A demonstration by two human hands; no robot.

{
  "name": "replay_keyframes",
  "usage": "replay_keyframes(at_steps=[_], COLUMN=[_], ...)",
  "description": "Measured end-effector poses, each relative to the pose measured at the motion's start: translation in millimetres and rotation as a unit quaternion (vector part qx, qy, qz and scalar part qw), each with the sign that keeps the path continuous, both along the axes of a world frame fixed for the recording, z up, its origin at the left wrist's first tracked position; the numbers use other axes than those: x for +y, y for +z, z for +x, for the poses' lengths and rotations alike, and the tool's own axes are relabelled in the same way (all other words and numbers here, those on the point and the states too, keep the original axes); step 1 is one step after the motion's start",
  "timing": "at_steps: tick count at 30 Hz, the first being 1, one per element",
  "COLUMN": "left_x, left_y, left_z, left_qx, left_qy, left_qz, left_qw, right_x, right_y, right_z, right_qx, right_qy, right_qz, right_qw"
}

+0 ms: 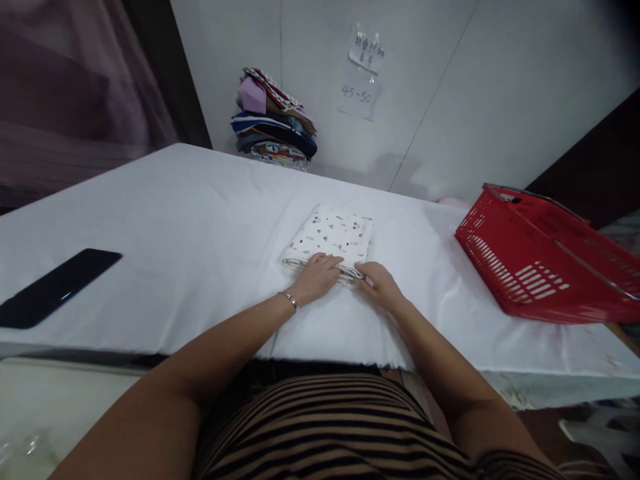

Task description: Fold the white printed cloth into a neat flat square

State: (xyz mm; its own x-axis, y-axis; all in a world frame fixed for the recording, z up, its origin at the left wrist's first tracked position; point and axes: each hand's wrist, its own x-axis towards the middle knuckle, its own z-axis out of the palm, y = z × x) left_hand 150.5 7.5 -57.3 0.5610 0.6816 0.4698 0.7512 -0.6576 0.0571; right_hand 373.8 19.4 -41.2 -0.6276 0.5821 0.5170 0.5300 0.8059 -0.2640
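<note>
A white folded cloth point(333, 233) with small dark printed motifs lies on the white-covered table, its layered folds showing along the near edge. My left hand point(319, 275) has its fingers bent over the middle of that near edge; its thumb is hidden. At the near right corner, my right hand point(379, 283) pinches the folded layers between thumb and fingers. A metal bracelet point(289, 300) is on my left wrist.
A red plastic basket point(540, 260) stands on the table point(200, 220) at the right. A flat black object point(57, 288) lies at the left. Against the wall is a stack of folded fabrics point(275, 123). Paper notes point(357, 97) are taped above.
</note>
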Motion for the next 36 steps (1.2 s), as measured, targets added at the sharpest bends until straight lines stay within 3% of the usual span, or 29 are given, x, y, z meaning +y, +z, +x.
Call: replay_keyframes(at_steps=[3,9,17,22,28,32,36], left_x=[1,0,0,-1,-4,-7,-8], left_y=[-0.6,-0.9,-0.3,1.0,3.2,3.1,2.5], left_z=[0,-3,-4,-4,-5,-18,-47], left_qx=[0.0,-0.007,-0.025,-0.013,-0.002,-0.033,-0.078], left_qy=[-0.002,-0.004,-0.011,-0.007,-0.014,-0.014,0.041], left_qz=[-0.004,0.003,0.002,-0.008,-0.001,0.0,-0.017], left_qw=[1.0,1.0,1.0,1.0,1.0,0.999,0.996], right_x=[1,3,-6,-10,-10,-10,-11], right_y=[-0.5,-8.3,-9.5,-10.7,-12.9,-14.4,-12.2], right_z=[1,2,8,8,5,8,9], right_qx=[0.001,-0.02,-0.039,-0.078,-0.044,-0.02,-0.04], right_qy=[-0.012,-0.033,0.027,0.015,-0.002,-0.002,-0.005], right_qz=[0.007,0.089,0.033,0.019,0.019,0.01,0.016], right_qw=[1.0,0.995,0.998,0.997,0.999,1.0,0.999])
